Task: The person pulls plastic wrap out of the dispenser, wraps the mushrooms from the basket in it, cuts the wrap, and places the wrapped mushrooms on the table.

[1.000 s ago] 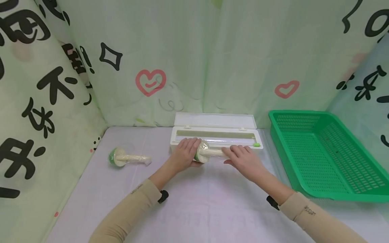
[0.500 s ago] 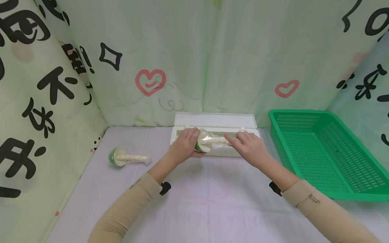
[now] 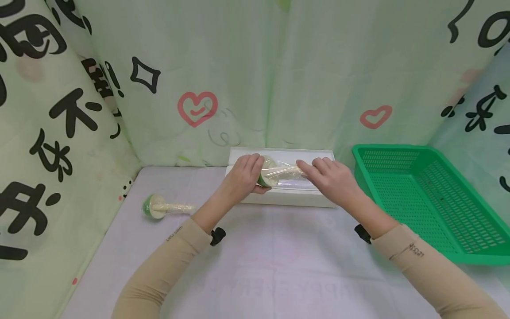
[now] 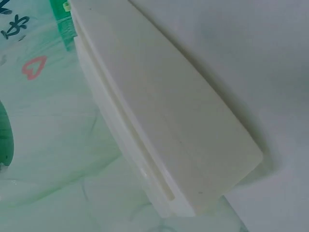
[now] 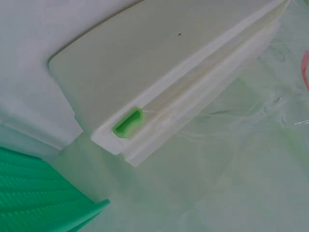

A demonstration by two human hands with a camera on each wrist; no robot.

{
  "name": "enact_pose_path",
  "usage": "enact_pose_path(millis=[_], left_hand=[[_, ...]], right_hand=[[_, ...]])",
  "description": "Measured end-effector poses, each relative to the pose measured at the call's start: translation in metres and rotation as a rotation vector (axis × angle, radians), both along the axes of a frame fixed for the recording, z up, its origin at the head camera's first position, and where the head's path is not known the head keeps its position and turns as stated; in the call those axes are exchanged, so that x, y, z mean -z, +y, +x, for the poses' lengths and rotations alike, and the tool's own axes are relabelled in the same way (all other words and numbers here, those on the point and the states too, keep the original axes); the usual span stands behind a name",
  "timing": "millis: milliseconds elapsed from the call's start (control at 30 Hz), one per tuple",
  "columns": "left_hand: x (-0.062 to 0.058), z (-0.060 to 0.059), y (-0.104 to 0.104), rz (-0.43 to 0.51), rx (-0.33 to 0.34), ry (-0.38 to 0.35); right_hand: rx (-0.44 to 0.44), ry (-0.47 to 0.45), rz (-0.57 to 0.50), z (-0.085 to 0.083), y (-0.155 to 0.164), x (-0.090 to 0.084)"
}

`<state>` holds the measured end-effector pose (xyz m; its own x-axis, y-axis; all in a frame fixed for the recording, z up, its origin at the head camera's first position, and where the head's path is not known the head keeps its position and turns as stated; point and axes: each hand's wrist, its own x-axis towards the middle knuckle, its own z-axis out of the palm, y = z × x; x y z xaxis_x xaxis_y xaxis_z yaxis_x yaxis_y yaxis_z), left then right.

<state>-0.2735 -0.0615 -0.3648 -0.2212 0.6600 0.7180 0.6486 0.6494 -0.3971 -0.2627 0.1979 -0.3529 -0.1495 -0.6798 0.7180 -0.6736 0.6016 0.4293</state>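
Observation:
Above the cling film dispenser (image 3: 288, 199), both hands hold a film-covered thing (image 3: 271, 173) with a round cream-and-green end and a long pale handle. My left hand (image 3: 243, 175) grips the round end. Farther right, my right hand (image 3: 332, 181) pinches the handle's end along with clear film. The white dispenser stands with its lid raised; in the right wrist view a green slider (image 5: 129, 123) sits on its rim. A similar wrapped thing (image 3: 157, 207) lies on the table to the left. Neither wrist view shows fingers.
To the right stands a green slotted basket (image 3: 430, 208), beside the right forearm. A pale green curtain (image 3: 279, 88) with drawn hearts hangs close behind the dispenser. White cloth (image 3: 255, 274) covers the table.
Both hands have lifted the wrapped thing from the dispenser's front edge up and back over its opening. The right hand has shifted slightly right. The other wrapped thing has not moved.

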Motion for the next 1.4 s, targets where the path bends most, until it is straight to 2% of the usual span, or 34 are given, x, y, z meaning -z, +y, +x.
enact_pose_path(millis=[300,800,1167,1400], left_hand=[[-0.019,-0.002,0.002,-0.008,0.020,-0.041],[-0.045,0.000,0.005,0.002,0.004,-0.033],[-0.061,0.006,0.005,0.002,-0.017,-0.029],[-0.069,0.011,0.004,0.009,-0.018,-0.022]], right_hand=[[-0.007,0.028,-0.013,-0.003,0.002,-0.017],[0.034,0.038,0.025,-0.007,0.005,-0.045],[0.061,0.025,0.031,-0.001,0.005,-0.064],[0.035,0.041,-0.003,0.002,0.003,-0.070]])
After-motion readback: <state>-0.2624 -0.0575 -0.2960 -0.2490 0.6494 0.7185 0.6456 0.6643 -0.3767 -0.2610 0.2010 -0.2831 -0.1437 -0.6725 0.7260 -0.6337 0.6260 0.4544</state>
